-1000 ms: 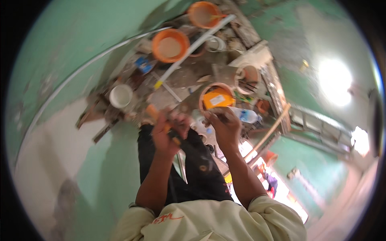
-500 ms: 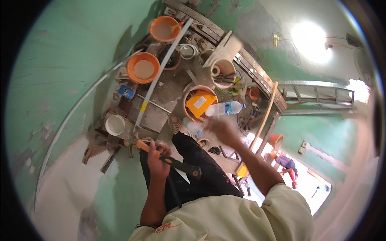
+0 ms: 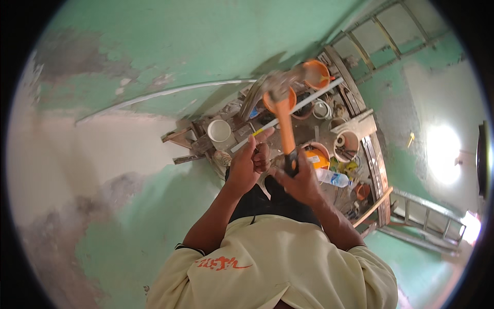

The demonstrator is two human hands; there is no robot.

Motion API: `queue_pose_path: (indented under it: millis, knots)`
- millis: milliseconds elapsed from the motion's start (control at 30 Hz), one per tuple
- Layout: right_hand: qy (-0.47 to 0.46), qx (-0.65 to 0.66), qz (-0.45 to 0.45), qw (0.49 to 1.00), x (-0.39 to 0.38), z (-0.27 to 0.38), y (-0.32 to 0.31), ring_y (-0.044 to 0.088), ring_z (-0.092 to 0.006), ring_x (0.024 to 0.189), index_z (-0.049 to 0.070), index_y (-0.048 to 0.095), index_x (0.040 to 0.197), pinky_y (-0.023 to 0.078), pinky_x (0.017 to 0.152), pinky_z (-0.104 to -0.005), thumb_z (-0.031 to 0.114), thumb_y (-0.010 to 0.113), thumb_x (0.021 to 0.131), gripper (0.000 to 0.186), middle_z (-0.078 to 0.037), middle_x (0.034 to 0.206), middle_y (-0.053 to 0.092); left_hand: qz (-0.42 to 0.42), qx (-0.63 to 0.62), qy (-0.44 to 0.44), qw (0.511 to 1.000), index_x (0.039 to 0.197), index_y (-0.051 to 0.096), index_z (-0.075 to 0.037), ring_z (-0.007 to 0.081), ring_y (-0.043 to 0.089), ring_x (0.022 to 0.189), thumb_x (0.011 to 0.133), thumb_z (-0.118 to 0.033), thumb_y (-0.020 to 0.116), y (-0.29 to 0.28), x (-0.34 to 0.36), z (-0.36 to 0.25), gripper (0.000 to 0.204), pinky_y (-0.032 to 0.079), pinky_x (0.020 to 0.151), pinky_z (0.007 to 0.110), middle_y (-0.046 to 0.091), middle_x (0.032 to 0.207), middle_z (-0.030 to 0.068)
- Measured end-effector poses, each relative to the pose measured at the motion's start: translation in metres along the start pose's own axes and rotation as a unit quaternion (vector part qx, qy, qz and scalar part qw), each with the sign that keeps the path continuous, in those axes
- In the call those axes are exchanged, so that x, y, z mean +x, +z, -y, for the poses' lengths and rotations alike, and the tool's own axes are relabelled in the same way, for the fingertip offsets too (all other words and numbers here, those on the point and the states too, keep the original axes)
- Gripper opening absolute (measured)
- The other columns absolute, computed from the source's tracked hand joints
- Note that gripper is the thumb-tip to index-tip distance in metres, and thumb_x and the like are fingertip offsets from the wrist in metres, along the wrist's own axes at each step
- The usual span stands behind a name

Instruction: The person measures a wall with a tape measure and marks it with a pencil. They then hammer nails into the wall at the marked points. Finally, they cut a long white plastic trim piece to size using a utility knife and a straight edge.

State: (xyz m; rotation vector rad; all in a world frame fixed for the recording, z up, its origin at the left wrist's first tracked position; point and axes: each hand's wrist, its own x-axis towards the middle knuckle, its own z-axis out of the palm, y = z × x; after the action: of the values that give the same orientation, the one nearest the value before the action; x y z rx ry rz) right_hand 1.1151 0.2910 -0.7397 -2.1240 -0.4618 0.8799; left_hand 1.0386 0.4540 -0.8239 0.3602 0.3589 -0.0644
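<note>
My right hand (image 3: 298, 177) is wrapped round the black grip of a hammer (image 3: 286, 126). Its orange handle points up and away from me, and the metal head is smeared by motion in front of an orange bucket (image 3: 291, 101). Just left of the hammer is my left hand (image 3: 249, 167), raised with one finger stretched out and the others curled in. Whether anything small is inside those curled fingers is hidden.
A white bucket (image 3: 219, 131) stands left of a long metal straightedge (image 3: 303, 105). Farther off are another orange bucket (image 3: 315, 74) and a tan bucket of tools (image 3: 346, 145). A plastic bottle (image 3: 333, 177) lies right of my hands. A ladder (image 3: 427, 216) leans at the right.
The hammer has gone from my left hand to my right and now points away from me. My left hand has risen, and the view has turned toward the green wall.
</note>
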Motion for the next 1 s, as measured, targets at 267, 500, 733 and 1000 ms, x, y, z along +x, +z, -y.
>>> queue_pose_path:
  millis: [267, 500, 733, 1000]
  knots:
    - [-0.080, 0.044, 0.048, 0.995, 0.017, 0.138, 0.061, 0.072, -0.0264, 0.081, 0.004, 0.057, 0.121, 0.054, 0.072, -0.0396, 0.024, 0.086, 0.082, 0.053, -0.012, 0.092, 0.074, -0.072, 0.061, 0.107, 0.990, 0.162, 0.032, -0.009, 0.0010, 0.038, 0.070, 0.108, -0.057, 0.044, 0.051, -0.118, -0.094, 0.073, 0.030, 0.059, 0.020, 0.053, 0.092, -0.0115]
    - [-0.114, 0.144, 0.164, 0.969, 0.002, 0.220, 0.118, 0.073, -0.0152, 0.080, -0.002, 0.053, 0.114, 0.058, 0.071, -0.0330, 0.013, 0.081, 0.087, 0.042, -0.008, 0.091, 0.074, -0.108, 0.017, 0.120, 0.987, 0.149, 0.052, -0.003, 0.0055, 0.038, 0.064, 0.110, -0.055, 0.042, 0.037, -0.202, -0.146, 0.065, 0.030, 0.057, 0.022, 0.052, 0.078, -0.0056]
    - [-0.094, 0.214, 0.189, 0.954, -0.005, 0.298, 0.169, 0.070, -0.0101, 0.069, 0.001, 0.051, 0.107, 0.055, 0.056, -0.0275, 0.009, 0.079, 0.090, 0.034, -0.006, 0.092, 0.073, -0.113, 0.017, 0.222, 0.968, 0.143, 0.059, -0.004, 0.0046, 0.040, 0.064, 0.111, -0.044, 0.044, 0.022, -0.255, -0.191, 0.053, 0.032, 0.056, 0.022, 0.050, 0.076, -0.0046]
    - [-0.134, 0.180, 0.154, 0.962, -0.044, 0.376, 0.233, 0.064, -0.0079, 0.060, 0.005, 0.047, 0.106, 0.049, 0.046, -0.0247, 0.006, 0.083, 0.084, 0.042, -0.007, 0.088, 0.072, -0.380, 0.413, 0.295, 0.773, 0.111, 0.076, -0.002, 0.0106, 0.063, 0.096, 0.097, -0.024, 0.076, 0.002, -0.352, -0.236, 0.026, 0.052, 0.089, 0.030, 0.072, 0.102, 0.0024]
